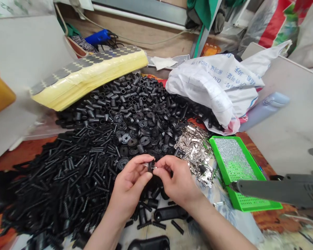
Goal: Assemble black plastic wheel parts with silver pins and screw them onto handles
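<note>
Near the middle of the head view, my left hand [131,182] pinches a small round black part [151,166], held on edge. My right hand [176,177] meets it from the right, thumb and forefinger closed on a tiny metal piece [154,167] that touches the black part. Behind my fingers lies a pile of black discs [144,132]. Ribbed black rods [75,166] are heaped left of my left hand, and flat metal clips [197,147] lie beyond my right hand.
Black tubes [125,92] are piled behind the discs. At the right, a green basket [253,161] holds small metal pieces, with a dark grey tool [273,188] over it. A white sack [206,80], a yellow stack of sheets [94,80] and black handles [169,213] surround the work area.
</note>
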### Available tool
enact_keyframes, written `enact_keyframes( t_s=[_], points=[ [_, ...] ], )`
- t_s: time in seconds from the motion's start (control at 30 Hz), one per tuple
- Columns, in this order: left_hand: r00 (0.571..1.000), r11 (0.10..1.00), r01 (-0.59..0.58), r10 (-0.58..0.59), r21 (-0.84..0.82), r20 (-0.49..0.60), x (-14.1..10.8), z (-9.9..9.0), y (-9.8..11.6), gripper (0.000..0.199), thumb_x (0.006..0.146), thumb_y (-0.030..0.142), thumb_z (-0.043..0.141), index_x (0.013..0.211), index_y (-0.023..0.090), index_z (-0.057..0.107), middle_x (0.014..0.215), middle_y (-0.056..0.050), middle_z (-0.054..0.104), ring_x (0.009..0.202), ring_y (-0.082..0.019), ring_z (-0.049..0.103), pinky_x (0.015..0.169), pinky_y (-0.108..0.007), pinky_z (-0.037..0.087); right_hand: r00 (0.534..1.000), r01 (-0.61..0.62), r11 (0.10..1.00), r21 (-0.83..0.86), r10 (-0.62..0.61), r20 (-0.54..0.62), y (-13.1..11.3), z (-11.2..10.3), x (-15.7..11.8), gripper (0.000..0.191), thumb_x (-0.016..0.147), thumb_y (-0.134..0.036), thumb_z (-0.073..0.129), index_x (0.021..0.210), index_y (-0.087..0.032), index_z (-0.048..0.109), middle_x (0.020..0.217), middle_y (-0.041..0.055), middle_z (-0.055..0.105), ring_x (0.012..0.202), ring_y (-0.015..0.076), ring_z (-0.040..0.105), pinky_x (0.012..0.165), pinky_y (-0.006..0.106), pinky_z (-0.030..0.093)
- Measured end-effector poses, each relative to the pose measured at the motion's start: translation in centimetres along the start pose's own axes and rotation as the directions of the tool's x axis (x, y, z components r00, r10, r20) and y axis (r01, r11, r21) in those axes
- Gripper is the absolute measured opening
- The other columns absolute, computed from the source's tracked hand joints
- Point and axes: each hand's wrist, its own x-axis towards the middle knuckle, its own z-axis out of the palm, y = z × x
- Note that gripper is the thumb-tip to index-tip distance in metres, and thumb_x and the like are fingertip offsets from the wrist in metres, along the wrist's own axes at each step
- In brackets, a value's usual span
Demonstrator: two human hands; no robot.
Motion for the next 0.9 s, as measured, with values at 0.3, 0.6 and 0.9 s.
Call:
enact_keyframes(
  t_s=[0.3, 0.6, 0.9],
  points=[
    [0.997, 0.995, 0.061, -0.065, 0.083, 0.035, 0.3, -0.6, 0.3, 0.026, 0.073, 0.017, 0.072, 0.097, 0.024, 0.069, 0.08, 0.0, 0.069, 0.072, -0.014, 0.061, 0.068, -0.022, 0.048, 0.998, -0.055, 0.99, 0.128, 0.058, -0.021, 0.6, 0.8, -0.2, 0.008, 0.077, -0.017, 0.062, 0.07, -0.02, 0.065, 0.065, -0.0007, 0.065, 0.058, 0.0124, 0.057, 0.055, 0.023, 0.044],
    [0.999, 0.996, -0.018, 0.014, 0.082, 0.044, 0.3, -0.8, -0.2, 0.025, 0.072, 0.016, 0.073, 0.095, 0.024, 0.072, 0.097, -0.002, 0.069, 0.089, -0.017, 0.061, 0.081, -0.024, 0.047, 0.803, -0.59, 0.603, 0.537, 0.37, 0.468, 0.6, 0.4, 0.8, 0.025, 0.067, -0.036, 0.066, 0.054, -0.017, 0.055, 0.04, -0.0067, 0.049, 0.031, 0.0039, 0.038, 0.031, 0.015, 0.027],
    [0.992, 0.988, 0.118, -0.113, -0.103, 0.057, 0.5, -0.6, -0.2, 0.033, 0.068, 0.024, 0.078, 0.1, 0.023, 0.074, 0.082, -0.001, 0.071, 0.075, -0.012, 0.061, 0.074, -0.019, 0.047, 0.831, -0.555, 0.636, 0.536, 0.392, 0.395, 0.3, 0.7, 0.8, 0.032, 0.071, -0.047, 0.058, 0.06, -0.017, 0.057, 0.043, -0.0073, 0.046, 0.032, 0.0041, 0.035, 0.031, 0.017, 0.022]
  ],
)
